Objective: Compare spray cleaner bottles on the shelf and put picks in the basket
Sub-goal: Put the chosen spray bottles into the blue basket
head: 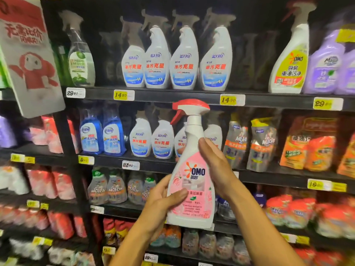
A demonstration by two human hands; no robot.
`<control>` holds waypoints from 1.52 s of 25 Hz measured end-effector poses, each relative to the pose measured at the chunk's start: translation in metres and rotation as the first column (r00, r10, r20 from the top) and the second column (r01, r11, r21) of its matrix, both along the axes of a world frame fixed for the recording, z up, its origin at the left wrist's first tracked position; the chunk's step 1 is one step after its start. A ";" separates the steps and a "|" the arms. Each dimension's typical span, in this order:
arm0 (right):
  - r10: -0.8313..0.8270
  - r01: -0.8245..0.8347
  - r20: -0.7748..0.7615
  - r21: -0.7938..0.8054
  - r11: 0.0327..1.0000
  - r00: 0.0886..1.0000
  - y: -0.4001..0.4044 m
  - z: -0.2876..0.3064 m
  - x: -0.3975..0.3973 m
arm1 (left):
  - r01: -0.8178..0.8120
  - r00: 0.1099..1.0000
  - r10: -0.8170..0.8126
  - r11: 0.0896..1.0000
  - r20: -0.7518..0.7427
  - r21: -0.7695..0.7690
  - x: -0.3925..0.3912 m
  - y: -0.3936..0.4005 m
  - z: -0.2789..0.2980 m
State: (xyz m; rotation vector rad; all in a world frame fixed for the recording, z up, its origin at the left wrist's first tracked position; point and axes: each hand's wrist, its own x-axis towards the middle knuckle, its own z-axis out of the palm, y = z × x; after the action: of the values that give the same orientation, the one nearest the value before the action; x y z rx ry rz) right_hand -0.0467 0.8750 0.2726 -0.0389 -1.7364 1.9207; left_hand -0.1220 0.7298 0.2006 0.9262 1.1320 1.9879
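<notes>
Head camera: both my hands hold a pink OMO spray bottle (pixel 192 179) upright before the shelf (pixel 172 96); left hand (pixel 161 204) grips its base, right hand (pixel 217 169) its side.

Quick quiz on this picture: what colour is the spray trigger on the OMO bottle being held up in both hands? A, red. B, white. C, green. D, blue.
A: the pink-labelled OMO spray bottle, held between the left hand and right hand, has a red trigger head on its white neck.
</notes>
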 end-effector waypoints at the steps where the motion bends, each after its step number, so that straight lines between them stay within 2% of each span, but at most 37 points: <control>1: -0.009 0.009 0.003 0.003 1.000 1.000 -0.002 -0.003 0.000 | 0.005 1.000 -0.005 1.000 -0.008 -0.006 -0.001 -0.002 -0.003; 5: -0.116 0.116 0.029 0.022 0.993 0.993 -0.013 -0.013 -0.011 | -0.006 1.000 0.006 1.000 -0.002 -0.021 -0.009 -0.008 -0.016; 9: -0.217 0.202 0.087 0.150 0.968 0.972 -0.029 -0.021 -0.030 | -0.045 0.999 0.045 0.998 0.003 -0.049 -0.022 -0.020 -0.030; 13: -0.185 0.172 0.081 0.149 0.974 0.979 -0.046 -0.045 -0.044 | -0.032 0.998 0.035 0.997 0.053 -0.073 -0.040 -0.042 -0.046; 15: -0.158 0.154 0.063 0.055 0.987 0.986 -0.049 -0.057 -0.047 | -0.004 0.998 0.010 0.996 0.060 -0.093 -0.046 -0.050 -0.053; 17: -0.080 0.093 0.075 -0.186 0.978 0.994 -0.051 -0.070 -0.050 | 0.068 0.994 -0.056 0.990 0.096 -0.122 -0.051 -0.054 -0.059; 19: 0.026 0.010 0.088 -0.384 0.923 0.996 -0.059 -0.078 -0.048 | 0.168 0.977 -0.148 0.978 0.157 -0.123 -0.054 -0.060 -0.067; 21: 0.032 0.022 0.116 -0.442 0.897 0.993 -0.067 -0.083 -0.045 | 0.283 0.943 -0.258 0.954 0.208 -0.099 -0.055 -0.066 -0.073; 23: -0.042 0.112 0.156 -0.475 0.873 0.987 -0.073 -0.086 -0.044 | 0.316 0.939 -0.291 0.941 0.185 -0.121 -0.054 -0.067 -0.076; 25: -0.172 0.210 0.128 -0.407 0.889 0.977 -0.077 -0.086 -0.045 | 0.207 0.978 -0.195 0.939 0.070 -0.275 -0.053 -0.055 -0.076; 27: -0.310 0.329 0.116 -0.230 0.916 0.944 -0.085 -0.082 -0.047 | 0.086 0.994 -0.108 0.912 -0.031 -0.401 -0.048 -0.048 -0.078; 29: -0.386 0.402 0.142 -0.111 0.909 0.912 -0.095 -0.080 -0.050 | 0.147 0.976 -0.195 0.916 -0.094 -0.373 -0.038 -0.052 -0.084; 31: -0.389 0.401 0.167 -0.049 0.915 0.906 -0.101 -0.081 -0.050 | 0.240 0.965 -0.261 0.909 -0.016 -0.341 -0.029 -0.063 -0.089; 34: -0.289 0.292 0.214 0.018 0.956 0.933 -0.101 -0.081 -0.038 | 0.288 0.958 -0.269 0.900 0.101 -0.327 -0.025 -0.074 -0.094; 36: -0.231 0.238 0.246 0.004 0.971 0.941 -0.098 -0.078 -0.031 | 0.304 0.953 -0.280 0.885 0.116 -0.353 -0.024 -0.076 -0.093; 38: -0.231 0.250 0.259 -0.045 0.967 0.938 -0.097 -0.078 -0.029 | 0.275 0.961 -0.257 0.881 0.097 -0.385 -0.023 -0.078 -0.095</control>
State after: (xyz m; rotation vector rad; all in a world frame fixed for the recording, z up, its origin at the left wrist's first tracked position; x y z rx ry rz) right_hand -0.0754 0.7784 0.1949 -0.5221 -1.7219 1.8613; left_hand -0.1450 0.6517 0.1058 0.7714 1.2480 1.4768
